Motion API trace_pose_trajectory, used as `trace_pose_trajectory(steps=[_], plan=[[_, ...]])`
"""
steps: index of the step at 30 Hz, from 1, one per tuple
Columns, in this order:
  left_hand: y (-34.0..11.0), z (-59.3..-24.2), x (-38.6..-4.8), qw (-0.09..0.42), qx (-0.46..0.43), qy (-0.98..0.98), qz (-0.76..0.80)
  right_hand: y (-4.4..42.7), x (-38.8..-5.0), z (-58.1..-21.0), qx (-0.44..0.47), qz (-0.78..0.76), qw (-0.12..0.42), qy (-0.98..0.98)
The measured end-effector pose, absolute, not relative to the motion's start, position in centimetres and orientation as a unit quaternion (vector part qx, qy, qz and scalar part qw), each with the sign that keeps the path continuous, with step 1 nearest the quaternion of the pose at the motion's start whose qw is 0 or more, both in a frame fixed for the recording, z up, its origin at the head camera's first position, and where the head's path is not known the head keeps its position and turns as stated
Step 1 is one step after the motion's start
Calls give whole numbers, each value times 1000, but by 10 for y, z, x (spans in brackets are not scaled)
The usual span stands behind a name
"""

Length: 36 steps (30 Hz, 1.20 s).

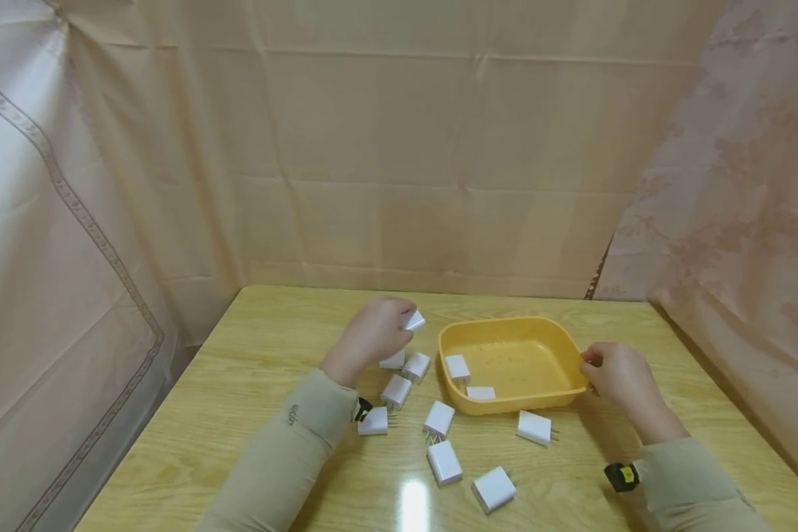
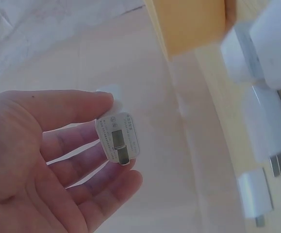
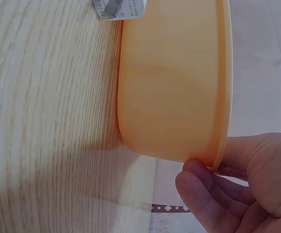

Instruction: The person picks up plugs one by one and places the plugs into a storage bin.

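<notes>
My left hand [image 1: 371,337] holds a white charger plug [image 1: 413,321] above the table, left of a yellow plastic basin [image 1: 513,405]. In the left wrist view, thumb and fingers pinch the charger [image 2: 117,127], its printed face and metal prongs showing. My right hand [image 1: 623,378] grips the basin's right end; the right wrist view has the thumb and fingers on either side of its rim [image 3: 226,92]. Inside the basin, at its left, lie two white chargers [image 1: 457,366]. Below my left hand a group of chargers [image 1: 396,391] lies on the table, partly hidden by the hand and sleeve.
More white chargers lie in front of the basin: a pair [image 1: 445,462] with one behind the other, one near the front [image 1: 494,488], and one by the basin's front wall [image 1: 535,427]. The wooden table [image 1: 239,384] is bordered by hanging cloth [image 1: 372,148] at the back and sides.
</notes>
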<state>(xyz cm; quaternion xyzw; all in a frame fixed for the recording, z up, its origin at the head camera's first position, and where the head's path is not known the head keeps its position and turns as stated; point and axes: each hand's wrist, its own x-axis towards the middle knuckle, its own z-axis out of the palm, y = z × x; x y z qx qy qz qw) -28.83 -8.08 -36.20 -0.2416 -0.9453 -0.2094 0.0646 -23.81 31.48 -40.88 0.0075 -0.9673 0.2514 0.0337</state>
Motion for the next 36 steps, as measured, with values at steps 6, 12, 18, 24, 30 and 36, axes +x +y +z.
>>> trace_pose_trajectory(steps=[6,12,18,24,30,36], plan=[[-65,-358,-286,44,-254,-945,-203,315,-238,-409,7,257,34,-966],[-54,-361,-283,47,-273,-939,-202,313,-238,-409,14,262,41,-964],[-42,-364,-278,36,-277,-938,-203,314,-238,-410,13,262,44,-964],[-33,-364,-275,26,-283,-937,-204,316,-239,-410,6,259,37,-965],[-25,-364,-272,35,-308,-935,-174,316,-240,-410,3,263,33,-964],[-15,-367,-269,30,-329,-929,-165,316,-240,-411,1,263,33,-964]])
